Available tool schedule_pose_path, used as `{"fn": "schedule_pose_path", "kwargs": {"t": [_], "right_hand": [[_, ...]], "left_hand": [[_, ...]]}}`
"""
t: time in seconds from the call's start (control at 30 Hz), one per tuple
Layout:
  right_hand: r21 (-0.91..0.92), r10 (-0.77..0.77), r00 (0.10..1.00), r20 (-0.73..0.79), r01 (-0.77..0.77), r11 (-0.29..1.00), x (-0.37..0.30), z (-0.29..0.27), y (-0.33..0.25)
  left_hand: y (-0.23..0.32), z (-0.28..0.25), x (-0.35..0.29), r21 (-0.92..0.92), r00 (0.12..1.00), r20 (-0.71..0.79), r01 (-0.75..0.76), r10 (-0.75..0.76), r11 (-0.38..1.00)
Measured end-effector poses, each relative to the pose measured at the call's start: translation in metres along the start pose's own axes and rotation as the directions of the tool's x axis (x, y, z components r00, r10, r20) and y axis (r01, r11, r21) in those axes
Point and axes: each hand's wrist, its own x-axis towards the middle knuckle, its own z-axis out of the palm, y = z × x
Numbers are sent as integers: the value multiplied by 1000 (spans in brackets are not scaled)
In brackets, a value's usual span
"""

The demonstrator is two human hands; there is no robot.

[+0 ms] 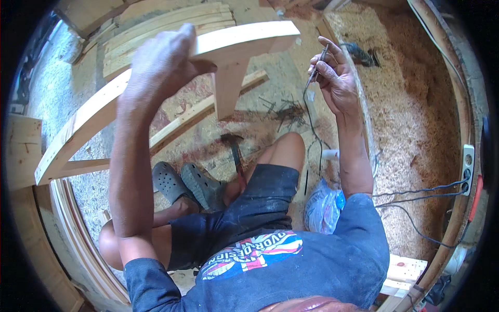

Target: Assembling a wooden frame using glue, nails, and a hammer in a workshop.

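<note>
My left hand (163, 65) is closed over the top of a pale wooden beam (244, 37), which stands raised in front of me. A short upright timber (228, 88) joins the beam from below. Off to the right, clear of the wood, my right hand (337, 83) pinches long dark nails (316, 66) between thumb and fingers; how many is hard to make out. A loose pile of nails (288, 113) lies on the floor between the beam and my knee. Near my leg rests a hammer (236, 156) with a dark head and a partly red handle.
Boards (218, 18) lie beyond the beam, and long strips (83, 234) are stacked at left. A plastic bag (323, 209) sits by my right side. Cables run to a power strip (468, 169) at the right edge. Sawdust (410, 119) covers the right-hand area.
</note>
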Motion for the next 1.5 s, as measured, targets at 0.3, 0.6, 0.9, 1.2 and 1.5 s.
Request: {"fn": "schedule_pose_path", "kwargs": {"t": [0.3, 0.6, 0.9, 1.2, 1.5], "right_hand": [[-494, -220, 966, 133, 257, 831, 32, 133, -48], [-663, -165, 942, 292, 323, 675, 63, 158, -43], [-703, -151, 935, 321, 342, 624, 72, 157, -42], [-686, -94, 882, 462, 423, 592, 75, 175, -67], [-709, -142, 900, 413, 415, 570, 82, 154, -45]], "left_hand": [[10, 7, -3, 26, 999, -19, -29, 30, 999], [4, 18, -3, 55, 991, -94, -86, 91, 995], [2, 18, -3, 43, 992, -85, -88, 91, 995], [1, 13, -3, 44, 988, -103, -110, 114, 993], [0, 18, 2, 49, 987, -100, -120, 124, 992]]}}
